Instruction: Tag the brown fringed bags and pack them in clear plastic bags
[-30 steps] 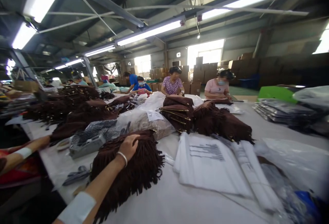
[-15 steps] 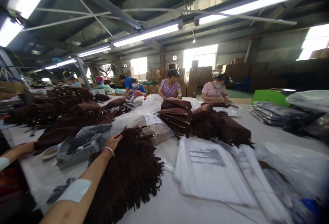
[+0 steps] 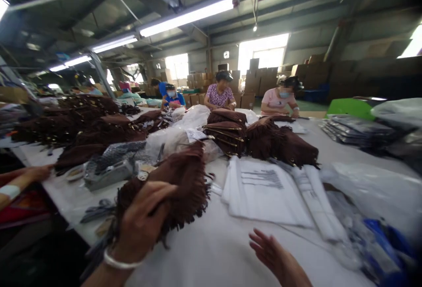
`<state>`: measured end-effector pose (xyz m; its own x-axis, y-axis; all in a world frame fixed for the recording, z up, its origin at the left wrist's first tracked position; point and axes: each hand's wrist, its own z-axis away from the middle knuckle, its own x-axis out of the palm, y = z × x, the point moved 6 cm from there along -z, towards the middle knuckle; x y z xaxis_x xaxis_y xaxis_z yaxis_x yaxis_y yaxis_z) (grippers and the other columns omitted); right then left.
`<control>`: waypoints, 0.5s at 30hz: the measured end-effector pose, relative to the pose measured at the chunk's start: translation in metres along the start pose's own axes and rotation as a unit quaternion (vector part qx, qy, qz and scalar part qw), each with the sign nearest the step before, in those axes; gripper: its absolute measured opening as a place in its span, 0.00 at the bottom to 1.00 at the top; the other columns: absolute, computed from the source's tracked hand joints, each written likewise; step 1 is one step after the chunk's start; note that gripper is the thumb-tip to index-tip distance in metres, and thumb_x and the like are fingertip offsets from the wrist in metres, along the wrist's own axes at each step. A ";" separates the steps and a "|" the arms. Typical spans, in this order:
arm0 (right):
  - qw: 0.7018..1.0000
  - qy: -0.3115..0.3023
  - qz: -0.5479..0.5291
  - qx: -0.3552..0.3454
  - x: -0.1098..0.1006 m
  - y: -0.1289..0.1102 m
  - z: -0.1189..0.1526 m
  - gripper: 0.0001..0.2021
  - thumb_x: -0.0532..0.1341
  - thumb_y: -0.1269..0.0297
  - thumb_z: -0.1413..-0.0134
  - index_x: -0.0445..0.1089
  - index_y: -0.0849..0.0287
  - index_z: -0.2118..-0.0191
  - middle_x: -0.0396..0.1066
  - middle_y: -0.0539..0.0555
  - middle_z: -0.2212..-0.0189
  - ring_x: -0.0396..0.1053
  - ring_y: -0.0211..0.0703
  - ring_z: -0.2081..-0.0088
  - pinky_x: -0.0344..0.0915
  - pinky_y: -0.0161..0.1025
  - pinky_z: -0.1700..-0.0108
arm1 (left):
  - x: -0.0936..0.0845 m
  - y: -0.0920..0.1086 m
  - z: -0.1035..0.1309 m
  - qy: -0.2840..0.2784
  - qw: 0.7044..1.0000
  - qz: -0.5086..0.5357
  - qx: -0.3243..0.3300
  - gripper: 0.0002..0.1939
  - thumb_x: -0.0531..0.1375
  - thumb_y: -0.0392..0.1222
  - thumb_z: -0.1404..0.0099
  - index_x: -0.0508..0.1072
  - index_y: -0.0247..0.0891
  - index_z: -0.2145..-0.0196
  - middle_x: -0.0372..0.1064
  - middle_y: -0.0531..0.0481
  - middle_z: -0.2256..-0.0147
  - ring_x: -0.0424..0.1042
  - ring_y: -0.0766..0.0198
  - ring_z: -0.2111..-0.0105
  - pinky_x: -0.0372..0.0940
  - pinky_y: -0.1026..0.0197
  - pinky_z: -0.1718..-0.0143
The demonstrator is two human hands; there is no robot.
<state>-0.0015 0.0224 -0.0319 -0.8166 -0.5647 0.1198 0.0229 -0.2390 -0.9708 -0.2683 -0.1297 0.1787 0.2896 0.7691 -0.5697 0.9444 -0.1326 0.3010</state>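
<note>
A dark brown fringed bag (image 3: 189, 175) is tilted up off the near part of the white table, left of centre. My left hand (image 3: 145, 216), with a pale bangle at the wrist, is closed on its near edge; the fingertips are partly hidden. More brown fringe shows under and behind that hand. Low on the right, my right hand (image 3: 275, 254) is held over the table with its fingers apart and nothing in it. Nearest to it lies a stack of printed white plastic bags (image 3: 263, 194).
A co-worker's hand (image 3: 38, 172) reaches in at the far left beside a grey tray (image 3: 110, 175). Brown bags with zips (image 3: 226, 133) are piled ahead. Clear plastic (image 3: 372, 194) spreads at the right. Several people sit across the table.
My left hand has drawn closer, and the fringed bag has been tilted up with it. My right hand has come into view at the bottom. The view has dipped slightly.
</note>
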 end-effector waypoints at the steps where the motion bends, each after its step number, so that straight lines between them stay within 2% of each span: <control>1: 0.999 -0.021 -0.036 0.020 0.008 0.003 -0.009 0.37 0.41 0.34 0.45 0.65 0.60 0.46 0.70 0.62 0.52 0.69 0.52 0.51 0.65 0.51 0.49 | 0.030 0.020 0.028 -0.034 0.999 0.028 0.029 0.15 0.56 0.32 0.37 0.71 0.42 0.53 0.69 0.48 0.58 0.68 0.62 0.56 0.64 0.61 0.52; 2: 0.991 -0.058 -0.110 0.044 0.018 0.008 -0.016 0.39 0.42 0.33 0.47 0.63 0.59 0.44 0.69 0.61 0.50 0.68 0.52 0.49 0.63 0.51 0.48 | 0.062 0.036 0.057 -0.073 0.995 0.055 0.036 0.18 0.55 0.31 0.37 0.69 0.41 0.50 0.69 0.46 0.58 0.67 0.62 0.56 0.65 0.61 0.53; 4: 0.981 -0.067 -0.169 0.071 0.026 0.023 -0.024 0.36 0.49 0.34 0.48 0.65 0.58 0.45 0.71 0.59 0.52 0.69 0.52 0.51 0.63 0.50 0.48 | 0.119 0.058 0.117 -0.146 0.984 0.096 0.028 0.18 0.53 0.30 0.36 0.68 0.40 0.50 0.70 0.44 0.59 0.68 0.59 0.56 0.66 0.57 0.53; 6: 0.980 -0.039 -0.180 0.075 0.024 0.043 -0.025 0.30 0.59 0.41 0.52 0.67 0.59 0.49 0.73 0.58 0.57 0.71 0.53 0.55 0.64 0.50 0.50 | 0.160 0.067 0.164 -0.240 0.966 0.092 0.003 0.19 0.55 0.30 0.39 0.70 0.40 0.51 0.71 0.42 0.57 0.69 0.55 0.55 0.68 0.53 0.55; 7: 0.981 -0.021 -0.179 0.071 0.022 0.052 -0.023 0.29 0.64 0.46 0.54 0.69 0.61 0.51 0.74 0.58 0.59 0.72 0.53 0.57 0.64 0.51 0.50 | 0.173 0.068 0.180 -0.297 0.950 0.100 -0.002 0.19 0.57 0.30 0.40 0.70 0.42 0.51 0.71 0.42 0.56 0.69 0.53 0.54 0.69 0.51 0.54; 9: 0.981 0.001 -0.184 0.061 0.017 0.067 -0.018 0.26 0.68 0.53 0.58 0.70 0.63 0.54 0.75 0.57 0.62 0.72 0.53 0.59 0.65 0.51 0.51 | 0.178 0.063 0.191 -0.397 0.906 0.147 -0.005 0.19 0.60 0.33 0.42 0.71 0.45 0.52 0.71 0.45 0.54 0.69 0.53 0.53 0.67 0.51 0.52; 11: 0.983 0.014 -0.175 0.050 0.013 0.072 -0.015 0.23 0.67 0.55 0.57 0.70 0.63 0.55 0.75 0.56 0.62 0.72 0.52 0.60 0.65 0.51 0.51 | 0.167 0.044 0.175 -0.431 0.879 0.203 -0.019 0.17 0.58 0.37 0.38 0.71 0.48 0.51 0.72 0.49 0.54 0.69 0.57 0.51 0.64 0.54 0.47; 13: 0.989 0.019 -0.141 0.029 0.012 0.064 -0.013 0.21 0.66 0.57 0.54 0.70 0.63 0.55 0.75 0.56 0.61 0.72 0.52 0.58 0.65 0.50 0.50 | 0.152 0.009 0.142 -0.386 0.899 0.195 -0.062 0.17 0.53 0.39 0.34 0.67 0.46 0.47 0.69 0.49 0.50 0.65 0.59 0.47 0.59 0.54 0.43; 15: 0.995 0.009 -0.101 0.001 0.014 0.046 -0.010 0.20 0.65 0.58 0.52 0.70 0.62 0.54 0.74 0.56 0.59 0.70 0.52 0.56 0.64 0.50 0.49 | 0.147 -0.025 0.109 -0.335 0.925 0.153 -0.093 0.25 0.53 0.42 0.34 0.56 0.42 0.40 0.58 0.45 0.41 0.57 0.57 0.41 0.53 0.50 0.40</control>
<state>-0.0174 0.0111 -0.0772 -0.8152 -0.4903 0.3082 -0.1419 -0.3467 -0.9272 -0.2324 -0.0820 0.0042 0.6292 0.1453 -0.7636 0.7773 -0.1219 0.6172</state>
